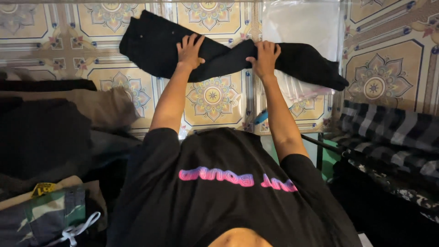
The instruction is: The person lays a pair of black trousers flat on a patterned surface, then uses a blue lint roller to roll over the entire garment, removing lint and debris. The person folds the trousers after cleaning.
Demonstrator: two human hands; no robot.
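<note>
Head view is looking down past the person's black T-shirt (228,192), both arms stretching forward over the patterned tile floor (212,98). Left hand (190,51) is pressing down with fingers spread flat on the black garment (155,45), seemingly pinning the wider part so it lies smooth. Right hand (264,57) is curling its fingers over the narrower folded stretch just beside it, gripping the cloth. Under and beyond the right hand, a clear plastic bag (302,27) is lying partly beneath the garment. Off to the left a pile of folded clothes (50,137) is sitting; to the right, striped fabric (388,132).
</note>
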